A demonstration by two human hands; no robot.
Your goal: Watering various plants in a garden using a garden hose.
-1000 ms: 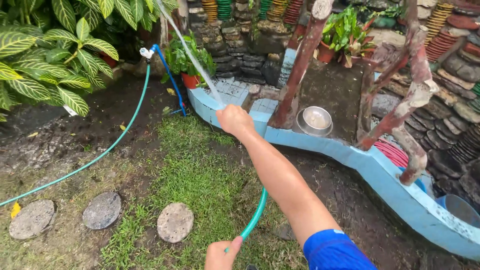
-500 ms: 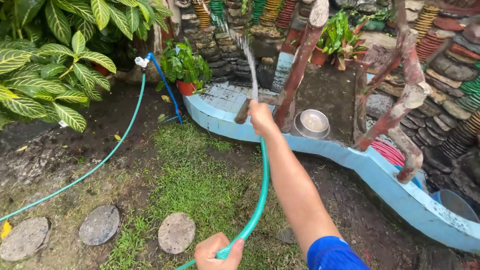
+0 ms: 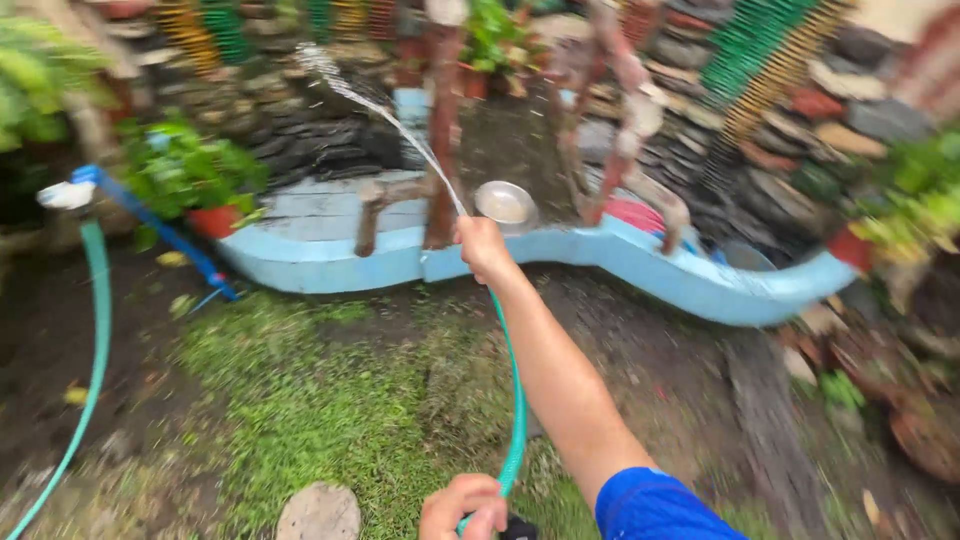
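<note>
The low blue wall [image 3: 640,262] curves round a dark bed backed by stacked stones [image 3: 300,110]; the soil in front looks wet, so watering seems well on, though how much of the bed is left I cannot tell through the blur. The green hose [image 3: 516,400] runs from the left hand [image 3: 465,507], closed round it at the bottom edge, up to the right hand [image 3: 483,246], fisted on its end. A jet of water [image 3: 385,115] arcs up-left toward the stones. A steel bowl [image 3: 505,203] sits just beyond. No packages, labels or signs show.
</note>
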